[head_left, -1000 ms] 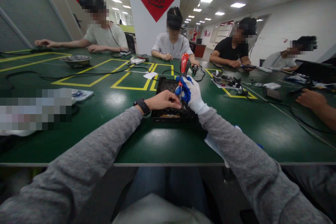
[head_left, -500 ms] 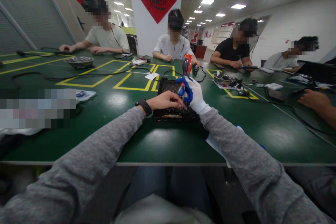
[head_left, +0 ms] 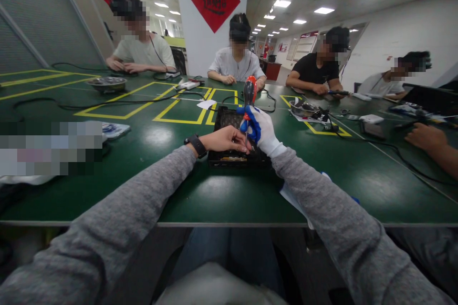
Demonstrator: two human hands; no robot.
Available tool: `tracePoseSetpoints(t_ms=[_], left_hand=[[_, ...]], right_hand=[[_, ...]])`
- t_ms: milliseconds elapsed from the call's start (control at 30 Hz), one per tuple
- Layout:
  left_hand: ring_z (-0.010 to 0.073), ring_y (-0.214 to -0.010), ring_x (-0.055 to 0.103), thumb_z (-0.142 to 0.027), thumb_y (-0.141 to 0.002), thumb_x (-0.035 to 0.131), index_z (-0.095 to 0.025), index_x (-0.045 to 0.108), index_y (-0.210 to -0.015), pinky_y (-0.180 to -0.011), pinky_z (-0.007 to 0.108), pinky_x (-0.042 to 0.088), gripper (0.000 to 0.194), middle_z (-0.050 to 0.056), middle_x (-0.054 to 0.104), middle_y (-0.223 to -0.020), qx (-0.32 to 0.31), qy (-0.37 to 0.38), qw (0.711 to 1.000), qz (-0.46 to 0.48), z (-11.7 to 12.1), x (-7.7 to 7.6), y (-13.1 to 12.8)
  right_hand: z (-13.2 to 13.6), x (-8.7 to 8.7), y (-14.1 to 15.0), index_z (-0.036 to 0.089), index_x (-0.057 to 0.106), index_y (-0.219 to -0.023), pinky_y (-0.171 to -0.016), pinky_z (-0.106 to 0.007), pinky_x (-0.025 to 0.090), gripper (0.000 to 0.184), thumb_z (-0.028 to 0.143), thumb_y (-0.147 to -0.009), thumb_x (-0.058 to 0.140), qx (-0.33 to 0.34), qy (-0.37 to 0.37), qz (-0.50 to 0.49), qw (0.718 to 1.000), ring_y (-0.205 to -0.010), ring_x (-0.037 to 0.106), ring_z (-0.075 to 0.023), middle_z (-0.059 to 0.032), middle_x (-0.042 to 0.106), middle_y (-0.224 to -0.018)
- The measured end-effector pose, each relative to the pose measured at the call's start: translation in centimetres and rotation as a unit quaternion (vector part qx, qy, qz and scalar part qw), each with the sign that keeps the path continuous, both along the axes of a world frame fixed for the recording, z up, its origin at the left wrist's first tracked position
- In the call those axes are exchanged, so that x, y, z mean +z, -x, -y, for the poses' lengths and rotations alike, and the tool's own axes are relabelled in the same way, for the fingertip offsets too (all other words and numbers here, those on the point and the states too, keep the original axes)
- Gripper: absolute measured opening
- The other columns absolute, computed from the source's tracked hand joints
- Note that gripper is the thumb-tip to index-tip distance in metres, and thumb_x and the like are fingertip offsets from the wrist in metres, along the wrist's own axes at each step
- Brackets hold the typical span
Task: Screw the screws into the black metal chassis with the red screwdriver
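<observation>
On the table in front of me lies a black open case (head_left: 236, 164) with dark parts inside. My right hand (head_left: 264, 127), in a white glove with blue coating, is closed around a screwdriver (head_left: 250, 91) with a red and black handle. The screwdriver stands nearly upright, its metal shaft pointing down into the case. My left hand (head_left: 225, 139), bare with a black wristband, reaches over the case from the left. Its fingers are pinched beside the lower shaft; what they hold there is hidden. The tip of the shaft cannot be made out.
A white and blue glove (head_left: 293, 198) lies under my right forearm. Metal bowls (head_left: 106, 84) with parts, cables and yellow tape lines are spread over the green table (head_left: 161, 190). Several people sit around it; a co-worker's hand (head_left: 425, 137) rests at the right.
The screwdriver handle has shifted slightly left and down together with my right hand. My left hand stays by the shaft. At the far left, a co-worker's hand has drawn back towards their body.
</observation>
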State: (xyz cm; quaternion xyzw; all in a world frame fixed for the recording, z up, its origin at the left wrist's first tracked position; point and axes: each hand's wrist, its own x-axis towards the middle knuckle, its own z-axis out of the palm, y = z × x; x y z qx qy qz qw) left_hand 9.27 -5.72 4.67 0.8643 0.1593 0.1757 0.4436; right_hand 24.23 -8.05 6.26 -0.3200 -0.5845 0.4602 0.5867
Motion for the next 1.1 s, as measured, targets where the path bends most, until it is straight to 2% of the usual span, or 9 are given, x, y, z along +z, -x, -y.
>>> tracePoseSetpoints(t_ms=[200,367,600,700,800,900,1000,1100], left_hand=[[0.0143,-0.072,0.062,-0.036,-0.07,0.066,-0.008,0.068,-0.079,-0.073,0.028,0.048,0.03,0.008,0.069,-0.08,0.041,-0.06,0.997,0.009,-0.1,-0.09,0.0],[0.0154,-0.077,0.063,-0.033,-0.07,0.067,-0.008,0.067,-0.087,-0.073,0.028,0.049,0.03,0.011,0.069,-0.085,0.02,-0.011,1.0,0.021,0.07,-0.06,0.05],[0.0161,-0.085,0.064,-0.03,-0.073,0.065,-0.008,0.065,-0.094,-0.079,0.029,0.048,0.031,0.013,0.068,-0.093,-0.018,0.045,0.999,0.025,0.08,-0.14,-0.11],[0.0158,-0.081,0.063,-0.032,-0.072,0.065,-0.008,0.065,-0.09,-0.077,0.029,0.048,0.03,0.01,0.069,-0.089,0.008,0.017,0.999,0.027,-0.05,-0.27,-0.17],[0.0143,-0.074,0.061,-0.035,-0.07,0.067,-0.008,0.066,-0.079,-0.073,0.027,0.047,0.029,0.007,0.068,-0.08,0.045,-0.031,0.998,0.028,-0.17,-0.34,-0.17],[0.0139,-0.073,0.061,-0.035,-0.069,0.067,-0.007,0.066,-0.072,-0.072,0.026,0.047,0.028,0.007,0.068,-0.082,0.045,-0.043,0.998,0.032,-0.14,-0.24,-0.07],[0.015,-0.078,0.062,-0.033,-0.071,0.065,-0.008,0.067,-0.079,-0.074,0.027,0.047,0.027,0.009,0.068,-0.088,0.023,-0.033,0.999,0.031,0.04,-0.04,0.05],[0.0152,-0.08,0.062,-0.032,-0.074,0.063,-0.009,0.066,-0.091,-0.076,0.028,0.047,0.029,0.01,0.068,-0.09,0.003,-0.007,1.0,0.026,0.14,-0.01,0.03]], right_hand=[[-0.14,0.02,0.25,0.016,0.06,-0.092,-0.032,-0.016,0.025,0.04,0.051,-0.074,0.056,-0.019,-0.004,-0.022,1.0,-0.036,0.041,-0.0032,0.0041,0.053,-0.052],[-0.59,-0.19,-0.05,0.015,0.061,-0.094,-0.033,-0.017,0.028,0.046,0.056,-0.076,0.05,0.005,0.022,-0.019,1.0,-0.036,0.041,-0.0042,0.0025,0.055,-0.052],[-0.1,0.0,-0.01,0.015,0.06,-0.092,-0.032,-0.016,0.023,0.042,0.052,-0.074,0.056,-0.006,0.013,-0.012,1.0,-0.034,0.037,-0.0025,0.0043,0.053,-0.049],[0.09,0.18,0.18,0.015,0.06,-0.091,-0.032,-0.016,0.025,0.04,0.051,-0.074,0.057,-0.009,0.009,-0.023,1.0,-0.034,0.038,-0.0023,0.0044,0.052,-0.05],[0.21,0.28,0.27,0.015,0.06,-0.089,-0.033,-0.016,0.026,0.036,0.048,-0.074,0.057,-0.014,0.005,-0.033,0.999,-0.035,0.038,-0.0022,0.0041,0.053,-0.052],[0.2,0.24,0.17,0.016,0.061,-0.091,-0.033,-0.016,0.027,0.039,0.051,-0.075,0.055,-0.014,0.002,-0.023,1.0,-0.036,0.04,-0.003,0.0035,0.054,-0.053],[0.08,0.12,0.0,0.015,0.061,-0.094,-0.036,-0.017,0.03,0.045,0.055,-0.075,0.052,-0.003,0.003,-0.006,1.0,-0.039,0.044,-0.0047,0.0021,0.055,-0.054],[-0.12,-0.03,-0.04,0.014,0.062,-0.092,-0.034,-0.017,0.027,0.043,0.053,-0.076,0.052,-0.005,0.002,0.003,1.0,-0.037,0.04,-0.0038,0.0023,0.054,-0.052]])
